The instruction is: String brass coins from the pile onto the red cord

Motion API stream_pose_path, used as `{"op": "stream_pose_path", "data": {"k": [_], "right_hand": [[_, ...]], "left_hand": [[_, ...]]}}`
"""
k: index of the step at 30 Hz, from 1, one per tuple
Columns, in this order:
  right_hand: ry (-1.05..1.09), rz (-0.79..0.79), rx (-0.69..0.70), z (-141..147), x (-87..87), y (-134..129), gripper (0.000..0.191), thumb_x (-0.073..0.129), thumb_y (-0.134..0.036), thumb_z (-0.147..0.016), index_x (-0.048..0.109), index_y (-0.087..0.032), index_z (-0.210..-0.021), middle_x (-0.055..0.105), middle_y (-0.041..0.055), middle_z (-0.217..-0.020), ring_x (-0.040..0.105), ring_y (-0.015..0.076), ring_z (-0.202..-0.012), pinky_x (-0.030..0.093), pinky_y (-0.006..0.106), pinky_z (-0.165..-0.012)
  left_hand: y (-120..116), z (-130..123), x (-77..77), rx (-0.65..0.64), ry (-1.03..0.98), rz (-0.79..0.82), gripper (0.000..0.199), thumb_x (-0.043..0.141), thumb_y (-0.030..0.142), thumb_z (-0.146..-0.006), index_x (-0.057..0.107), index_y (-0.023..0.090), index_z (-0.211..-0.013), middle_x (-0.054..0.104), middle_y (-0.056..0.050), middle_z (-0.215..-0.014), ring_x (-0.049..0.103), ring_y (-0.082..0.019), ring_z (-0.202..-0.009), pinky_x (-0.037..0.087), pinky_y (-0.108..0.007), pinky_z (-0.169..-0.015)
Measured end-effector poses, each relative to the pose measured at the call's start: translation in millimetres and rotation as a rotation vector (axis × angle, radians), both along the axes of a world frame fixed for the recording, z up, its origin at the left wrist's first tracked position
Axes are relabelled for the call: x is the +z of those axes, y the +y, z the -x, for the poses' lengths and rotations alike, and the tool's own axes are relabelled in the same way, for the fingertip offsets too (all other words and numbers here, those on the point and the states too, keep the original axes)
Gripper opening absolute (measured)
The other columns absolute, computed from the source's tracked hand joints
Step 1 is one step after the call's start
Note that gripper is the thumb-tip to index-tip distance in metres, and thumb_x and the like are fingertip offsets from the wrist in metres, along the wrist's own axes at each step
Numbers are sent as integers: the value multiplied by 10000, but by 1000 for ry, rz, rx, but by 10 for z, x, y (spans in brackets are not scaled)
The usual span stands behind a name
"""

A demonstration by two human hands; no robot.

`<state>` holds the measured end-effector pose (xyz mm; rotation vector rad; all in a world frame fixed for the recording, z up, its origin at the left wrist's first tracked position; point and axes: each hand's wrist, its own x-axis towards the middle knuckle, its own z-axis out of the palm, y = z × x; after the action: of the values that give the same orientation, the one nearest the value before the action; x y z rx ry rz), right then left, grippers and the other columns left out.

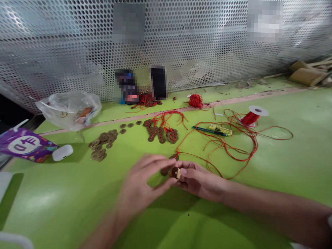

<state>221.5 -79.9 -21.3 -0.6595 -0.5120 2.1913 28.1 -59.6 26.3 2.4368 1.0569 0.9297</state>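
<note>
My right hand (199, 181) pinches a shiny brass-coloured coin (175, 173) between thumb and fingers, low over the green table. My left hand (141, 184) curves around the coin's other side. Its thumb and fingers are apart, with the thumb tip at the coin's lower edge; whether it touches cannot be made out. Just behind the hands lie darker coins (164, 171) tied to red cord (190, 153), partly hidden by my fingers. Farther back is a bunch of strung coins (172, 135) with red cord ends. Loose old-looking coins (101, 143) are heaped to the left.
A spool of red cord (250, 118) stands at the right amid tangled loops. Near it lie a green pen (209, 131) and a yellow packet (220, 130). A red cord ball (196, 101), plastic bag (73, 109), purple packet (24, 144) and white case (62, 152) lie around.
</note>
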Motion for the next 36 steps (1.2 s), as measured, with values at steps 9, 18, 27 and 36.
{"op": "stream_pose_path", "data": {"k": [9,18,27,36], "right_hand": [[-51,48,-31,2,41,-9,360,876,-294,-572,641,-156,-807,679,2,-788,627,91,-709,464,241,-761],[-34,22,-14,6,33,-7,334,853,-317,-616,626,-160,-803,665,-2,-789,609,83,-705,457,253,-787],[-44,52,-28,6,50,-15,357,861,-313,-604,627,-158,-825,662,-9,-758,607,80,-687,462,253,-773],[-72,86,-51,25,104,6,429,900,-293,-513,615,-147,-797,680,-13,-758,620,77,-656,466,227,-707]], "left_hand": [[645,1342,-119,841,575,-47,334,546,454,-843,719,188,-948,684,-148,-908,642,-336,-794,478,-414,-611],[657,1423,-277,823,546,28,331,539,450,-829,716,177,-893,583,9,-531,585,-202,-544,322,-256,-482],[722,1371,-175,911,376,358,265,620,441,-697,677,206,-805,615,-41,-611,589,-246,-626,339,-288,-520],[614,1024,-47,729,-181,393,262,665,478,-606,584,254,-716,660,-40,-745,630,-250,-749,473,-350,-668]]}}
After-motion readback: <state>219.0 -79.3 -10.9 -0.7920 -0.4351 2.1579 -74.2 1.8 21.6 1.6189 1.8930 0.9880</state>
